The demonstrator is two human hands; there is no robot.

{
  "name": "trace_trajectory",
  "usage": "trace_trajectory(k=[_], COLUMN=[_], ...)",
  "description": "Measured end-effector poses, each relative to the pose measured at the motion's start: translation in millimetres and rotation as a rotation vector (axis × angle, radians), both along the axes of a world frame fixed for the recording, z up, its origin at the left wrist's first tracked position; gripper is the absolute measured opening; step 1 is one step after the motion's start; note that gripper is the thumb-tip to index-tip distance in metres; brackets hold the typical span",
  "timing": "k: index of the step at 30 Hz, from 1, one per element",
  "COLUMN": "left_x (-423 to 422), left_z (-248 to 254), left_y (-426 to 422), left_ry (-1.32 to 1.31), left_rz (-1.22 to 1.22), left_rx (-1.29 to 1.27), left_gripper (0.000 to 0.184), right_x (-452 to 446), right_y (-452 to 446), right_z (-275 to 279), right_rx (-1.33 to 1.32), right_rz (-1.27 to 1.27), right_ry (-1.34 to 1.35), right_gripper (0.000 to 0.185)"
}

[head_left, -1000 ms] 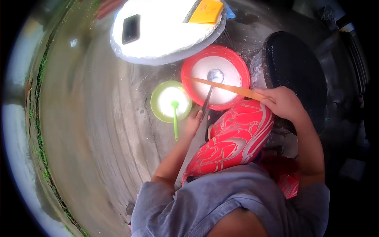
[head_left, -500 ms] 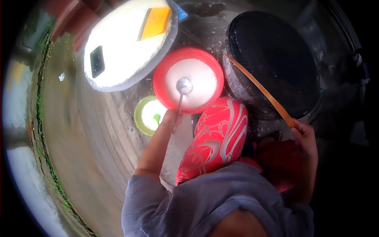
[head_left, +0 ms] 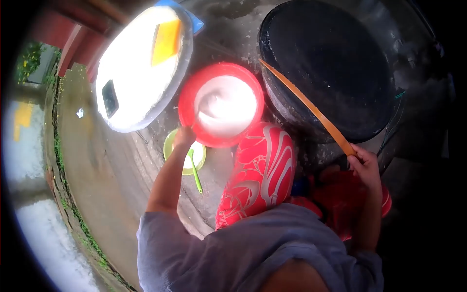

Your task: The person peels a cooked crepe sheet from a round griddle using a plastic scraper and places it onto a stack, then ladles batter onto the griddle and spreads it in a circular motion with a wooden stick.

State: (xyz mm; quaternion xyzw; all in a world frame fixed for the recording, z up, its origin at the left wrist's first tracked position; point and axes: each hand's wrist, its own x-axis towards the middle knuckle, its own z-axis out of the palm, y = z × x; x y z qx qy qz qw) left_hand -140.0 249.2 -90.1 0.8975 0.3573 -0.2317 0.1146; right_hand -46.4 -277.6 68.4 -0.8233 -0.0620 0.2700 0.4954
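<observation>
My left hand (head_left: 184,138) is closed on the handle of a ladle (head_left: 209,103), whose bowl is smeared by motion in white liquid (head_left: 241,104). A red basin (head_left: 187,100) holds that liquid. Below my left hand stands a small green bowl (head_left: 169,146) with white contents and a bright green spoon (head_left: 195,171) leaning out. My right hand (head_left: 366,164) grips one end of a long, thin, flat wooden spatula (head_left: 311,104). Its pointed far end lies over the left edge of a round black griddle (head_left: 335,63).
At the upper left, a round white-topped surface (head_left: 129,63) carries a phone (head_left: 110,99) and a yellow-orange flat object (head_left: 166,41). Something blue (head_left: 195,22) pokes out behind it. My red-patterned knee (head_left: 265,165) is just below the basin. Concrete ground (head_left: 107,185) stretches left.
The ladle has swept from the middle of the basin towards its left side, swirling the white liquid. The camera view has shifted; my right hand keeps its hold on the wooden spatula.
</observation>
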Motion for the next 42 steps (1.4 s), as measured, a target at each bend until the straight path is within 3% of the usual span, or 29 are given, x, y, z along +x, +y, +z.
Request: trace_trajectory(k=[3, 4, 5, 7, 8, 9, 10, 11, 12, 14, 16, 17, 22, 23, 25, 26, 28, 31, 32, 34, 36, 37, 40, 41, 42], left_x=[48, 42, 20, -27, -31, -37, -23, -1, 20, 41, 26, 8, -12, -14, -8, -14, -31, -32, -17, -14, -30, -35, -31, -29, -35], left_z=[-63, -115, -84, -38, -12, -21, -20, 2, -2, -81, -69, -47, 42, 41, 39, 17, -14, 3, 28, 36, -51, -70, 12, 45, 30], left_y=[-18, -22, -54, -52, -38, -2, 18, 8, 5, 6, -56, -67, -12, -14, -27, -39, -68, -58, -59, -65, -65, -66, -66, -70, -59], left_ry=[-0.378, -0.241, -0.358, -0.186, -0.084, 0.048, 0.15, 0.07, 0.011, -0.309, -0.414, -0.259, 0.007, 0.01, -0.308, -0.352, -0.206, -0.166, -0.033, -0.138, -0.162, -0.137, -0.241, -0.257, -0.277], left_rz=[-0.074, -0.456, -0.277, -0.164, -0.17, -0.239, -0.281, -0.046, 0.048, -0.262, -0.198, -0.25, -0.172, -0.169, 0.089, 0.097, -0.128, -0.23, -0.21, 0.022, 0.068, -0.069, -0.086, -0.07, 0.048], left_rx=[-0.127, -0.005, -0.205, -0.256, -0.244, -0.165, -0.096, -0.026, -0.015, -0.021, -0.183, -0.196, 0.025, 0.024, 0.001, -0.042, -0.035, -0.061, -0.033, -0.075, -0.041, -0.091, -0.29, -0.228, -0.197], left_gripper=[0.025, 0.023, 0.023, 0.026, 0.026, 0.038, 0.039, 0.036, 0.031, 0.025, 0.022, 0.023, 0.034, 0.034, 0.029, 0.03, 0.028, 0.027, 0.026, 0.025, 0.039, 0.034, 0.024, 0.025, 0.025], right_x=[1, 1, 0, 2, 2, 1, 0, 1, 2, 1, 3, 3, -1, -2, -1, -1, -1, 0, -1, -1, -2, -3, -1, -2, -4], right_y=[2, 3, 4, 6, 5, 3, 3, 4, 5, 9, 9, 9, 3, 2, 2, 4, 8, 10, 9, 7, 5, 5, 6, 7, 8], right_z=[-1, 1, 3, 2, -1, -2, -4, -4, -4, -1, 1, 3, -9, -10, -9, -8, -6, -9, -11, -13, -15, -16, -16, -15, -14], right_rx=[0.025, 0.026, 0.022, 0.036, 0.037, 0.032, 0.028, 0.024, 0.02, 0.016, 0.029, 0.033, 0.02, 0.019, 0.006, 0.007, 0.023, 0.02, 0.014, 0.012, 0.033, 0.05, 0.061, 0.061, 0.061], right_rz=[-0.053, -0.057, -0.064, -0.076, -0.075, -0.073, -0.076, -0.076, -0.075, -0.107, -0.09, -0.087, -0.118, -0.115, -0.102, -0.104, -0.114, -0.09, -0.088, -0.076, -0.089, -0.102, -0.1, -0.097, -0.096], right_ry=[0.067, 0.067, 0.054, 0.04, 0.041, 0.048, 0.056, 0.052, 0.045, 0.056, 0.074, 0.07, 0.111, 0.114, 0.117, 0.112, 0.116, 0.118, 0.119, 0.109, 0.098, 0.095, 0.132, 0.137, 0.135], right_gripper=[0.037, 0.037, 0.036, 0.036, 0.035, 0.034, 0.034, 0.033, 0.032, 0.027, 0.024, 0.024, 0.019, 0.019, 0.015, 0.015, 0.013, 0.013, 0.013, 0.013, 0.013, 0.013, 0.013, 0.013, 0.014])
